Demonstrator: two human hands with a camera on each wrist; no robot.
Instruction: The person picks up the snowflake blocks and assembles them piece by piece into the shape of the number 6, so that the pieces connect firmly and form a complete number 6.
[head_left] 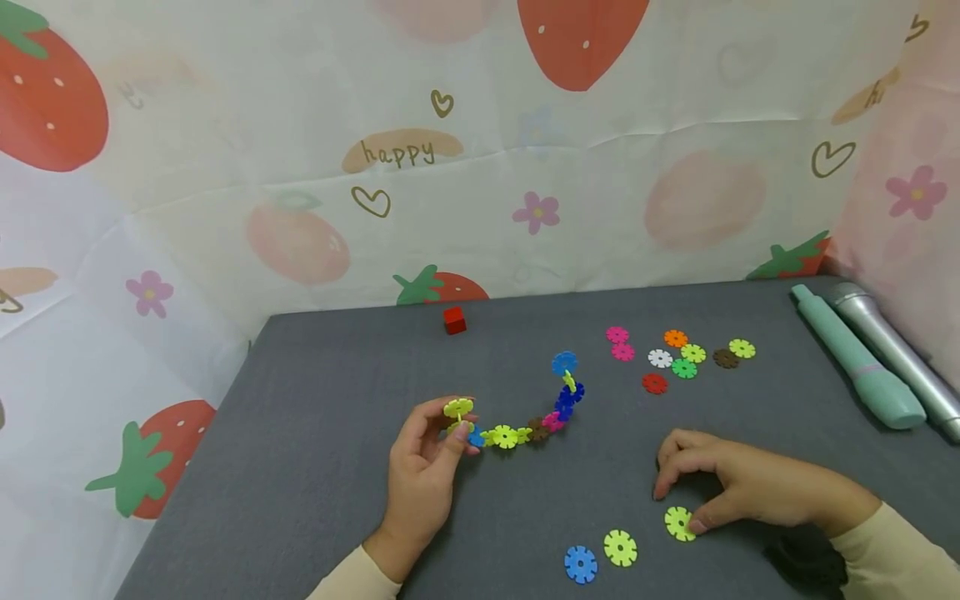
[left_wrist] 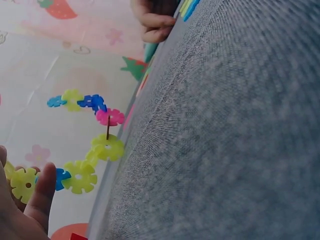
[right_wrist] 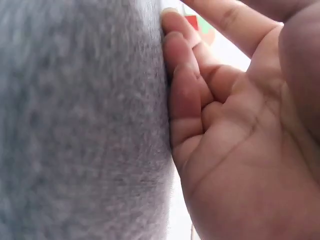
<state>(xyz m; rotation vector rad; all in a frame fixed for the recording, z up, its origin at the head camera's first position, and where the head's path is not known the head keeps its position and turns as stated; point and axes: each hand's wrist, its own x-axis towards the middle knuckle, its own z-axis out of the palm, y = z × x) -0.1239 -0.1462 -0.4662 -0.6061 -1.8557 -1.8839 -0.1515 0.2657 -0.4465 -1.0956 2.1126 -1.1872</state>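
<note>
In the head view, my left hand [head_left: 423,475] pinches one end of a chain of notched snowflake discs [head_left: 505,437] between thumb and fingers. Yellow, blue, brown and pink discs slot together along that chain, which curves rightward to a light blue disc [head_left: 565,362]. The left wrist view shows the same chain [left_wrist: 80,176] reaching out past my thumb. My right hand [head_left: 750,479] is over the table, its thumb tip touching a loose yellow disc [head_left: 679,524] and its fingers apart from it. Beside that lie another yellow disc [head_left: 620,547] and a blue disc [head_left: 581,565].
Loose discs lie farther back, including a red one [head_left: 655,383], a white one [head_left: 660,358] and pink ones [head_left: 622,352]. A red cube [head_left: 454,320] sits near the back edge. At the right are a green bottle-shaped object [head_left: 858,358] and a silver cylinder [head_left: 896,350].
</note>
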